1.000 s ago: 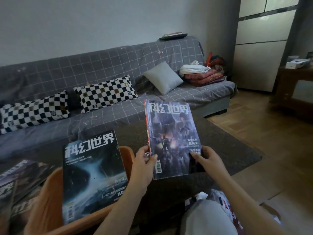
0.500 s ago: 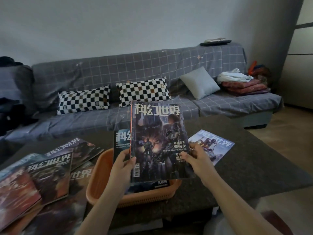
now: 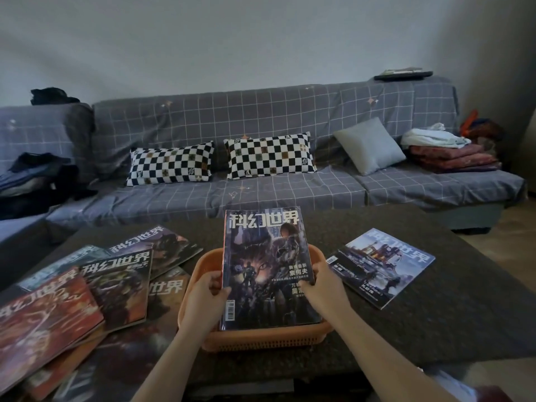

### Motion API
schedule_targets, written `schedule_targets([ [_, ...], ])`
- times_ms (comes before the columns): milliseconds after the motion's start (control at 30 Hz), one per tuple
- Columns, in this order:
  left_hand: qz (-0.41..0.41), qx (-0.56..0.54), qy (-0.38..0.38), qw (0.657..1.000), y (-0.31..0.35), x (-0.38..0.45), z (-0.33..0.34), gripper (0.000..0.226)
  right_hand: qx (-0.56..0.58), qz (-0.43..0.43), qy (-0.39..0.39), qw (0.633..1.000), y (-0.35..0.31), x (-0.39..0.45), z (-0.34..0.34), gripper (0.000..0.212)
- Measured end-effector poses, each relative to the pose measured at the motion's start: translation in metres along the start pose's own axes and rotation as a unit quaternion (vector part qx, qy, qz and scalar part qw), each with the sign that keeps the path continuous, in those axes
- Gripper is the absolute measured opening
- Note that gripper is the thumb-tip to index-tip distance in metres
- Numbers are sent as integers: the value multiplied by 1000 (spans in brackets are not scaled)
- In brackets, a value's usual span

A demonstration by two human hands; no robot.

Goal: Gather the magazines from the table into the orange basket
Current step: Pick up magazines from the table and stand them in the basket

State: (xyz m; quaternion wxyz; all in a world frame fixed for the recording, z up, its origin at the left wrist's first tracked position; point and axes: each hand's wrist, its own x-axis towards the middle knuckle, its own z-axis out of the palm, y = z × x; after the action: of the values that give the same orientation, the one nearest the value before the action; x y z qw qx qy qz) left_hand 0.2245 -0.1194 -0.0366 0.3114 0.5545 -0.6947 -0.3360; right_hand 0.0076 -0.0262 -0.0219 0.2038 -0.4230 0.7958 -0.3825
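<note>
On a dark stone-topped coffee table point(image 3: 435, 323) before a grey checked sofa point(image 3: 261, 117), a glossy dark-covered magazine point(image 3: 266, 271) is gripped at both side edges by the left hand point(image 3: 204, 300) and right hand point(image 3: 324, 288), apparently bottom edge resting inside the orange plastic basket point(image 3: 261, 340), long axis pointing away; other magazines lie either side.

Held magazine point(image 3: 266, 268): masthead read 科幻世界, white, across cover top; barcode sat lower left, digits illegible; small cover lines at right too fine to read. Magazine right of basket point(image 3: 383, 266): same masthead 科幻世界. Overlapping magazines at left point(image 3: 116, 274): 科幻世界 whole or partly covered.
</note>
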Motion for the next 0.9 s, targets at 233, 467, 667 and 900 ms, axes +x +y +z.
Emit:
schedule_targets([
  [233, 4, -1, 41, 999, 6, 9, -2, 34, 11, -78, 45, 996, -3, 7, 7, 21],
  [467, 12, 10, 70, 997, 8, 6, -1, 27, 14, -50, 78, 996, 0, 11, 16, 25],
  [667, 21, 26, 92, 995, 8, 1, 0, 27, -14, -71, 63, 995, 2, 12, 19, 22],
  [900, -17, 1, 67, 998, 10, 9, 1, 34, -7, -32, 18, 999, 2, 19, 19, 7],
])
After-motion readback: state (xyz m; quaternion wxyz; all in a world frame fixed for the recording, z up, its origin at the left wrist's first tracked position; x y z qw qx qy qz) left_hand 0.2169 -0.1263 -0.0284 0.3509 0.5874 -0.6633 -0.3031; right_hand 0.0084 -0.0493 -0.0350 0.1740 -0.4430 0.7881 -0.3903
